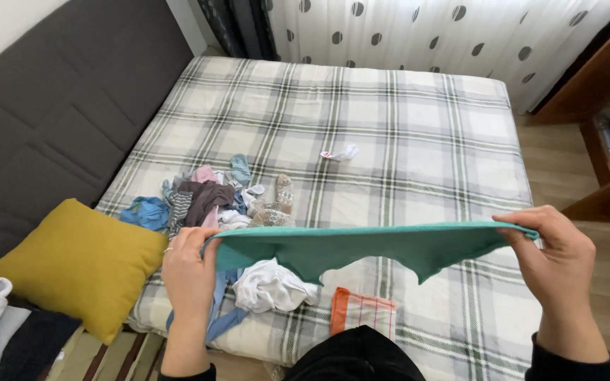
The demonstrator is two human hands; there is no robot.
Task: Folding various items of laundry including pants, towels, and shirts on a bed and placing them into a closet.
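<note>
Two hands, one cloth held between them: the left hand point(190, 271) pinches one top corner of a teal cloth point(361, 247) with fingers curled over its edge, and the right hand point(555, 250) pinches the opposite corner between thumb and fingers, so the cloth hangs stretched in the air above the near edge of the bed, its lower hem sagging in uneven points. Bed: covered in a plaid sheet point(418, 134) of grey, cream and green. Mixed pile of small garments point(210, 201) on the sheet beyond the left hand, including a blue piece, striped pieces, a dark mauve piece and patterned socks. White crumpled garment point(271, 286) just under the cloth's left half. Orange-edged checked cloth point(363, 310), folded flat, near the bed's front edge below the cloth's middle. One small white item point(340, 152) lying alone, well apart, toward the bed's centre. Mustard cushion point(72, 264) at the left, beside a grey padded headboard point(51, 106); folded white and dark textiles at the lower left corner. Risk noted: both grips sit at the very corners, so a loosened pinch on either side would likely let that end drop onto the white garment or off the bed's edge; the slack lower hem could also snag on the pile if lowered unevenly.
</note>
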